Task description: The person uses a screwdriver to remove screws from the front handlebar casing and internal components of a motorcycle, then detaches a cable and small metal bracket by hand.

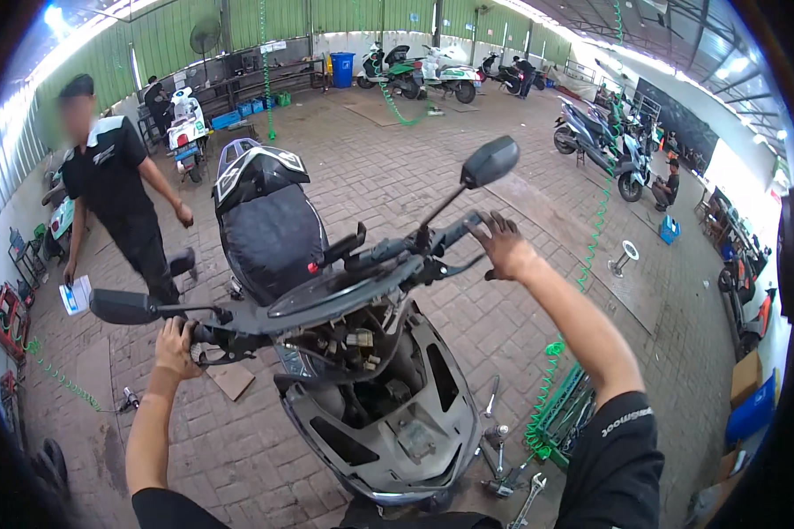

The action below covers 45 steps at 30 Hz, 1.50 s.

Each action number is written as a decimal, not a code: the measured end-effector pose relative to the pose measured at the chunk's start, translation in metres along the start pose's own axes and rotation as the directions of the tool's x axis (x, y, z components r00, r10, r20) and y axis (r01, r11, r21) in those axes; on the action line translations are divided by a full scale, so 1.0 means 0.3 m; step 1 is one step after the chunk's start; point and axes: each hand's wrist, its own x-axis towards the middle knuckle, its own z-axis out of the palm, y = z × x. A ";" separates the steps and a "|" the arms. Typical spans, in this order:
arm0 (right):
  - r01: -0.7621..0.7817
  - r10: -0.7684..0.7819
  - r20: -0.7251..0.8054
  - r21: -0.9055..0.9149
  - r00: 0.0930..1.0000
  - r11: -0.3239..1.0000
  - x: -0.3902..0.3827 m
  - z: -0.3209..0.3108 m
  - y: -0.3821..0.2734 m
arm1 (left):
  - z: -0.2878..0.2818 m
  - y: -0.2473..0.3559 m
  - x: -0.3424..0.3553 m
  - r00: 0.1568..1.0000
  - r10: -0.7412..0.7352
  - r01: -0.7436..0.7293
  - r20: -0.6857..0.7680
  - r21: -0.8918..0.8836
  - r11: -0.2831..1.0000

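Note:
I stand at the front of a dark scooter, its front body (437, 450) opened up with cables and parts exposed below the handlebar (265, 322). My left hand (175, 348) is wrapped round the left grip, just below the left mirror (123, 306). My right hand (507, 247) holds the right end of the handlebar, its fingers over the grip near the lever, below the right mirror (490, 161). Behind the handlebar is the scooter's black seat (269, 238).
A co-worker (115, 198) walks at the left carrying a white-and-blue flat item (75, 296). A wrench (529, 502), other tools, a green tool tray (569, 414) and coiled green hoses lie at the right. Other scooters stand around; another worker (667, 185) crouches beside one.

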 end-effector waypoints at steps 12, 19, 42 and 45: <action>0.469 -0.454 0.197 -0.038 0.869 0.882 0.304 0.027 0.131 | -0.061 -0.019 0.112 0.873 0.144 -0.199 0.466 0.071 0.977; 0.517 -0.517 0.054 0.005 0.854 0.856 0.155 -0.075 0.107 | 0.005 -0.067 0.043 0.971 0.240 -0.240 0.022 0.144 0.960; 0.375 -0.375 0.005 0.019 0.927 0.927 0.126 -0.094 0.079 | -0.045 -0.049 0.116 0.931 0.131 -0.080 0.341 -0.160 0.984; 0.420 -0.418 -0.087 0.004 0.904 0.908 0.162 -0.111 0.062 | -0.052 -0.047 0.109 0.897 0.060 -0.024 0.438 -0.088 0.996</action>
